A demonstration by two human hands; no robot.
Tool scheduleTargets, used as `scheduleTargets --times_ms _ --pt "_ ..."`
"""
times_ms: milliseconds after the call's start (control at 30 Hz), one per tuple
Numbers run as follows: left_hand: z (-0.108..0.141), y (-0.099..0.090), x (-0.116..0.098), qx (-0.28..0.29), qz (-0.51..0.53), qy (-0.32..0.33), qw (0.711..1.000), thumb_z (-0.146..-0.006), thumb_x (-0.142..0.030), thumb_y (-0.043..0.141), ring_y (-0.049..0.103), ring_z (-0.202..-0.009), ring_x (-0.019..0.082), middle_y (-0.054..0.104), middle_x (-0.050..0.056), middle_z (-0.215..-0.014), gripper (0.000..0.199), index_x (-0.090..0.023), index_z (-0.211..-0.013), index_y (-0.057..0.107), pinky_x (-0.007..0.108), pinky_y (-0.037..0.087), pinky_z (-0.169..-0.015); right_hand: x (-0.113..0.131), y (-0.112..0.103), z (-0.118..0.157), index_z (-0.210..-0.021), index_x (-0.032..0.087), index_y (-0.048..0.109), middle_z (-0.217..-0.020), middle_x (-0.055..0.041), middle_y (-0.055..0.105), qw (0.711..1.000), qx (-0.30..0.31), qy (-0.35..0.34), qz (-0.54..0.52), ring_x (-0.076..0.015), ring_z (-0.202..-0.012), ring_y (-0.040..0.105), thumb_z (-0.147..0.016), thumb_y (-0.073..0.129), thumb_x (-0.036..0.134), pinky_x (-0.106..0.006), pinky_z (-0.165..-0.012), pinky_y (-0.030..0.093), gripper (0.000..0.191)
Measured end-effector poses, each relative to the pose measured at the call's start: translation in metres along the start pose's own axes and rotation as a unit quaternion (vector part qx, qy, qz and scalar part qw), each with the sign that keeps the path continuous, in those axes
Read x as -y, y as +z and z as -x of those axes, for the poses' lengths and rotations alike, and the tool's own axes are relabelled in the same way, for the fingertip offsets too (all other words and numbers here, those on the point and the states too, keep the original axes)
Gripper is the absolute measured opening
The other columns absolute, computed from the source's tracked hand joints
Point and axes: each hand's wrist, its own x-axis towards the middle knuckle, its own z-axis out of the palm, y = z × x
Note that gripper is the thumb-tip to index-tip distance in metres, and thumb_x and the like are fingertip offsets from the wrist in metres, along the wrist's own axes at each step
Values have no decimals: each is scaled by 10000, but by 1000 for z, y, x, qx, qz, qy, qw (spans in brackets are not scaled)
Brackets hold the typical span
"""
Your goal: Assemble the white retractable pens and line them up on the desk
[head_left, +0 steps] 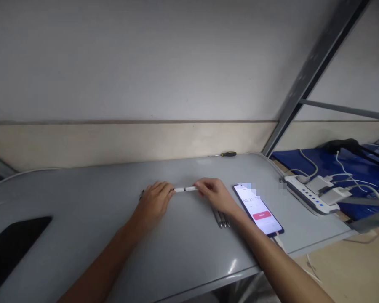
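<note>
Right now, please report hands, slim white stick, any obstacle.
Left hand, right hand: gripping slim white stick, dark-banded. Nearest clutter: slender grey sticks, partly hidden by right hand.

Dark-banded white pen (pixel 179 190), grey table (pixel 189 252), black-and-yellow screwdriver handle (pixel 229 154), blue sheet (pixel 366 171)

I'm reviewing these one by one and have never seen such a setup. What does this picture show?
No machine here, just a person's bare hands. One camera, worn on the head, looks forward and down. The left hand and right hand grip opposite ends of a slim white pen-like stick over a grey table. Partly hidden slim rods lie by the right arm. A lit phone lies further right, a screwdriver at the back, a power strip near the right edge.
</note>
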Motion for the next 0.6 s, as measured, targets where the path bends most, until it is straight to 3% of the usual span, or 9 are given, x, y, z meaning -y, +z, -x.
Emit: scheduleTargets --times_ms 67,133,200,267,367,467,533,600 --pt "0 0 -1 -3 -3 3 1000 -994 -284 290 543 -798 194 614 36 -814 313 -192 -865 559 331 388 -739 0 0 0 -778 168 666 -690 -14 603 1000 -7 0 1 -138 -638 506 -909 523 375 -257 -611 373 284" --pt "1 0 -1 -6 -5 -3 1000 -997 -284 280 544 -776 191 615 31 -798 324 -190 -859 557 330 376 -727 0 1 0 -875 179 679 -832 -36 659 999 -28 -22 -7 -148 -716 545 -867 588 335 -259 -654 402 181" --pt "1 1 -1 -5 -3 -9 1000 -997 -286 273 543 -755 188 614 31 -788 333 -188 -858 559 332 371 -721 -1 1 0 -980 189 679 -906 -47 669 999 -45 -29 -10 -152 -744 557 -819 652 332 -262 -671 415 217" --pt "2 1 -1 -5 2 -12 1000 -995 -287 276 541 -755 186 617 32 -794 332 -188 -857 561 334 369 -727 -1 0 1 -983 179 684 -803 -34 651 999 -38 3 -3 -146 -680 539 -814 659 376 -259 -624 401 261" --pt "2 0 -3 -2 11 -13 1000 -994 -291 278 542 -784 191 625 30 -817 331 -190 -864 564 340 366 -744 -1 0 1 -838 163 683 -636 -5 574 999 -12 38 5 -131 -588 486 -872 574 394 -254 -566 359 258" --pt "2 -2 -5 0 12 -15 1000 -996 -308 281 543 -801 192 625 27 -823 330 -196 -883 570 340 363 -755 -1 -1 1 -851 175 659 -747 -13 615 999 -32 -8 0 -132 -653 514 -835 618 310 -250 -612 380 142" --pt "3 -2 -6 -2 9 -14 1000 -993 -314 293 548 -828 196 629 30 -843 313 -200 -902 570 341 364 -762 -1 -1 0 -925 185 653 -829 -20 633 998 -48 -29 -3 -139 -702 535 -793 669 299 -250 -640 394 175" --pt "2 -1 -6 -4 7 -9 1000 -989 -312 305 553 -846 201 635 33 -860 295 -200 -913 567 340 366 -763 -1 -1 1 -901 178 661 -771 -17 622 999 -37 -14 6 -141 -674 529 -824 640 353 -255 -622 389 192"
